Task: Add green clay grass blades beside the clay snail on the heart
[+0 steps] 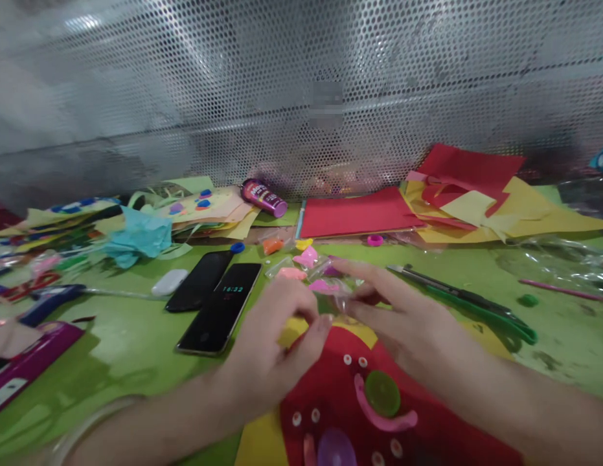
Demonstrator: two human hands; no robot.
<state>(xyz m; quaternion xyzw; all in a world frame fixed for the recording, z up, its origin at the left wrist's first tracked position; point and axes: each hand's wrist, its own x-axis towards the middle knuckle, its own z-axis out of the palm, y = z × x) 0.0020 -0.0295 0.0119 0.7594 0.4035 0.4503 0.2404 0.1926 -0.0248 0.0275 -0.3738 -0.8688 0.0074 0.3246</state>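
My right hand (408, 317) pinches the edge of a clear plastic packet (325, 285) with pink clay in it. Close beside it, my left hand (276, 336) has curled fingers, thumb against forefinger; what they hold is hidden. Below both hands lies a red paper heart (325, 382) on yellow paper (260, 440). The heart bears small white eyes, a green clay disc (383, 393), a curved pink clay strip (386, 414) and a purple clay disc (337, 448). Just beyond the hands are lumps of pink clay (307, 257) and orange clay (273, 245).
Two phones (221, 310) and a white case (170, 283) lie left of my hands. Green-handled scissors (476, 304) rest at the right. Behind stand a purple tube (265, 197), red paper (357, 213) and a perforated metal panel (282, 97). Crumpled blue paper (138, 236) sits further left.
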